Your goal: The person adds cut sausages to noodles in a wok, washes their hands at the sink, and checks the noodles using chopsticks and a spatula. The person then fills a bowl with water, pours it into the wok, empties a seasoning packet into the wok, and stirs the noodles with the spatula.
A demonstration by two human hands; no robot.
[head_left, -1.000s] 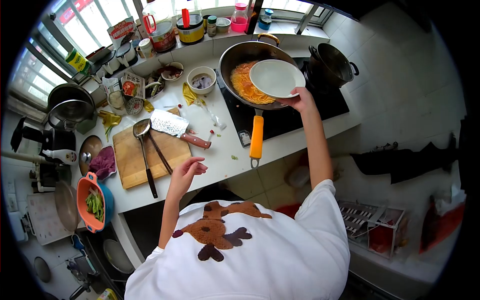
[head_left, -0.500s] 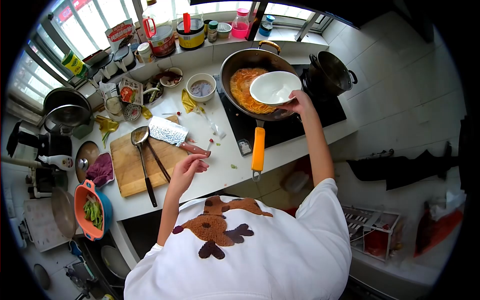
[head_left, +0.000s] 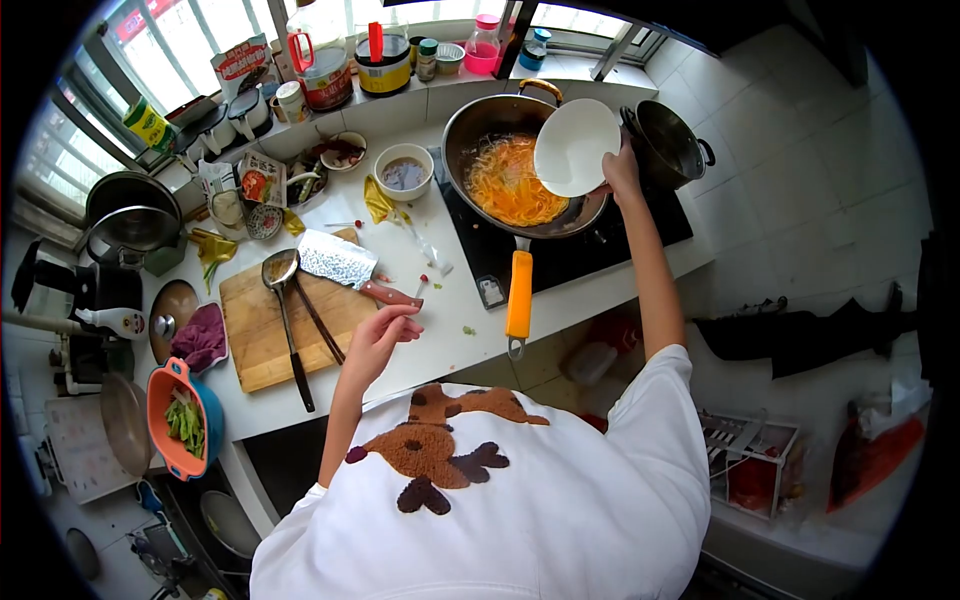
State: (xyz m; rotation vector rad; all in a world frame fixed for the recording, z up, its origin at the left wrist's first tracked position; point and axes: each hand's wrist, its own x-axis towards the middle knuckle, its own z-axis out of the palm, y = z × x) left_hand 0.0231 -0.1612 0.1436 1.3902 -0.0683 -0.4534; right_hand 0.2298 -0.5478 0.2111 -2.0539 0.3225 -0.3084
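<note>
My right hand [head_left: 621, 176] grips the rim of a white bowl [head_left: 578, 148], which is steeply tilted over the right side of the wok [head_left: 462, 128]. Orange-red shredded food [head_left: 510, 185] lies in the wok, with liquid around it. The wok's yellow handle [head_left: 519, 295] points toward me. Nothing is in my left hand [head_left: 376, 343]; its fingers are loosely bent and apart, near the wooden handle of a cleaver [head_left: 338, 260]. That cleaver lies partly on the wooden cutting board [head_left: 250, 345], beside a ladle [head_left: 288, 320] and dark chopsticks [head_left: 318, 322].
A dark pot [head_left: 668, 150] stands right of the wok on the black cooktop [head_left: 640, 240]. Left of the wok is a bowl of liquid [head_left: 404, 172]. An orange-and-blue basket [head_left: 212, 425] with cut greens sits at the counter's left edge. Bottles [head_left: 384, 65] line the windowsill.
My right hand has moved the bowl right and slightly up, tipping it further. More of the food and some liquid now show in the wok. My left hand has barely moved.
</note>
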